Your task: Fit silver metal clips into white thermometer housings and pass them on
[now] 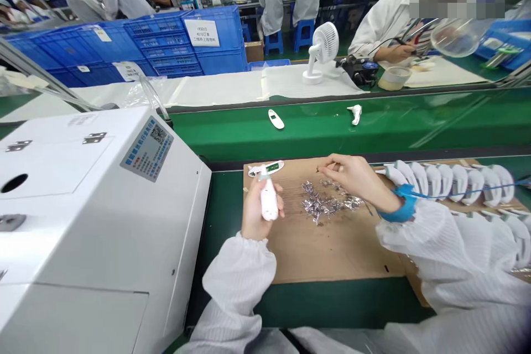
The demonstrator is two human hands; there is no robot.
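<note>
My left hand (pixel 256 211) is wrapped round a white handheld device (pixel 269 199), held upright over the left side of a cardboard sheet (pixel 332 254). Just beyond it lies another white device part (pixel 271 168) with a green strip, partly hidden. Thumb and fingertips of my right hand (pixel 346 174) pinch a small dark piece (pixel 318 169), too tiny to identify. Below that hand is a loose pile of small shiny metal pieces (pixel 321 204) on the cardboard. A blue wrist strap (pixel 401 204) with a cord circles my right wrist.
Rows of white curved housings (pixel 452 182) stand at the right. A large white machine (pixel 103 221) fills the left. On the green conveyor (pixel 232 135) lie a white oval cover (pixel 276 119) and another white part (pixel 355 114). Beyond are a fan (pixel 326 44) and a co-worker's hand (pixel 396 53).
</note>
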